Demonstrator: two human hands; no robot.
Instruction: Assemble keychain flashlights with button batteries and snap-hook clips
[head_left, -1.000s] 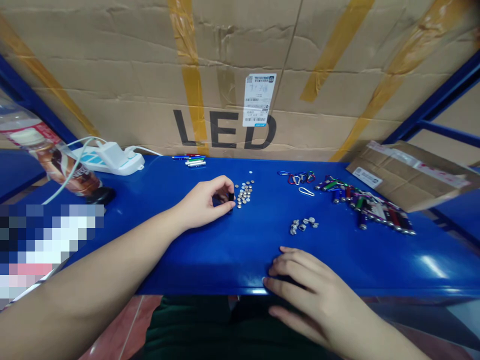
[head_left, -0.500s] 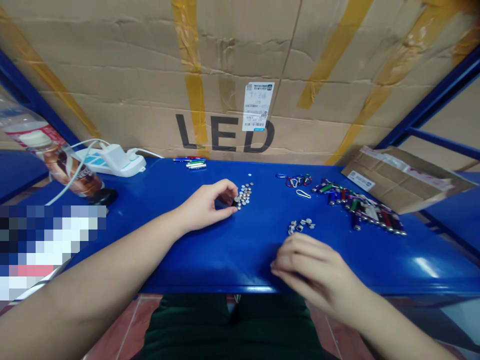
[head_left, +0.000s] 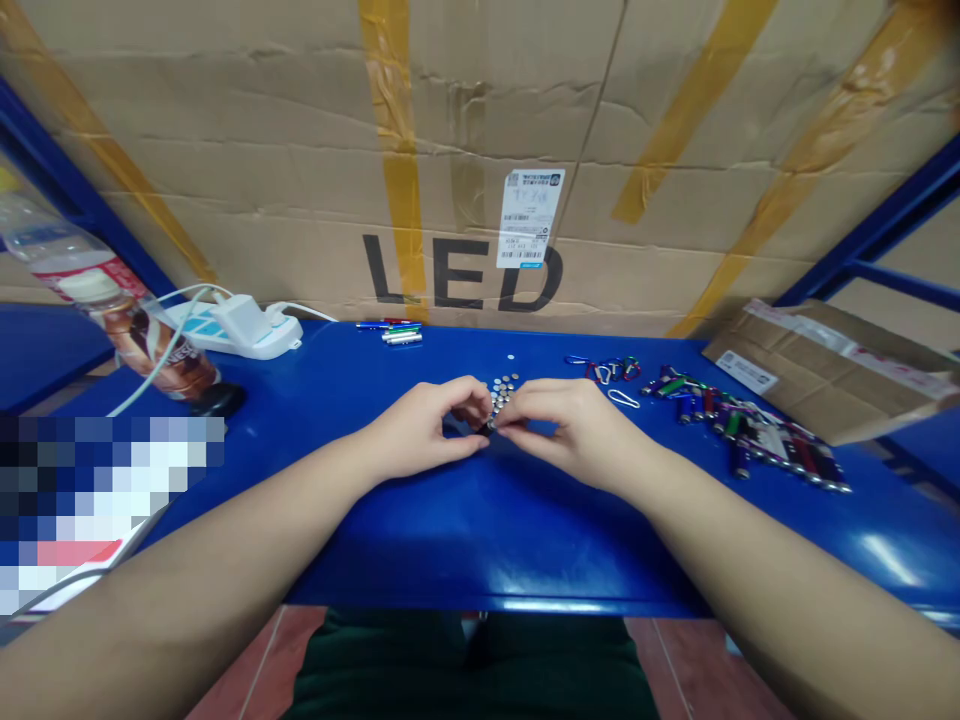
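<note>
Left hand [head_left: 424,428]: curled narrow, fingertips pinching a small dark cylinder [head_left: 489,427]
Between the hands: that cylinder, over the blue tabletop [head_left: 420,525], just below a heap of button cells [head_left: 502,392]
Right hand [head_left: 570,425]: narrow pinch on the cylinder's other side
Far right: scattered keychain flashlights [head_left: 739,430]

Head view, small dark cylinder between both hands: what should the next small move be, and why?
Probably ease the small dark cylinder slightly toward the person, away from the heap of silver button cells: the left hand and right hand pinch it together right at the heap's edge, where a slip could scatter the cells.
</note>
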